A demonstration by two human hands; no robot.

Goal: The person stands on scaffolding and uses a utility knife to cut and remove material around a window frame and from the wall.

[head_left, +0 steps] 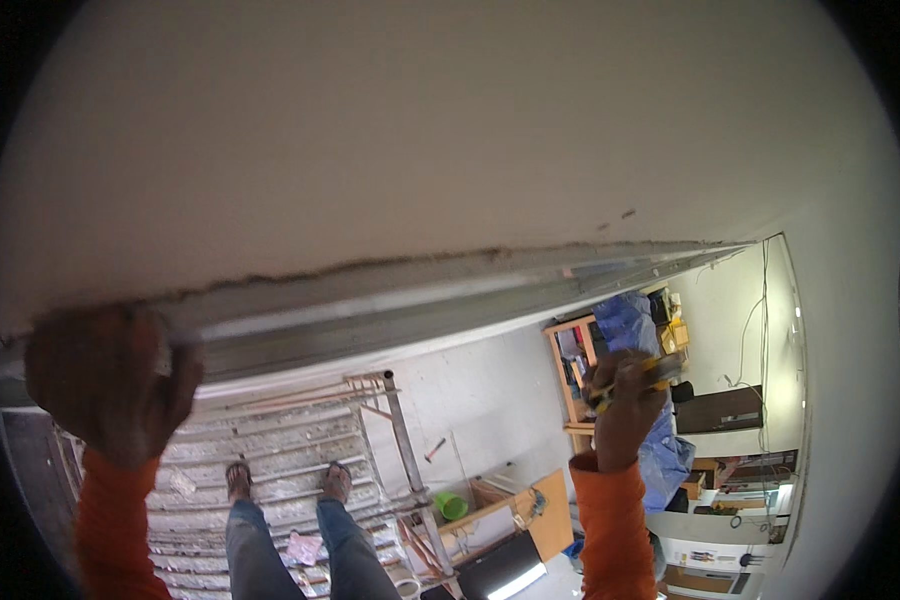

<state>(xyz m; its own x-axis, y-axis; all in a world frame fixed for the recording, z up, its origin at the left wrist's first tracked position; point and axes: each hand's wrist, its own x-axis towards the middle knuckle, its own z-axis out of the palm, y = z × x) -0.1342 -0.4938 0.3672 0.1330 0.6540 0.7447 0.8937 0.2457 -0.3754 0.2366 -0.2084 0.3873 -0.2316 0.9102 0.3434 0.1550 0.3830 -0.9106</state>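
My left hand is raised against the wall's lower edge at the left. It is smeared by motion, its fingers look curled, and whether anything is in them does not show. Above it is the pale wall surface, with a rough, dark crack line along its lower edge and a grey ledge below. My right hand is closed around a yellow-and-grey hand tool, held out to the right, apart from the wall. The tool's exact kind is too blurred to tell.
I stand on a slatted metal scaffold platform with a pipe frame. Far below are a hammer, a green bucket, a wooden desk, a shelf and blue sheeting. Cables hang at the right.
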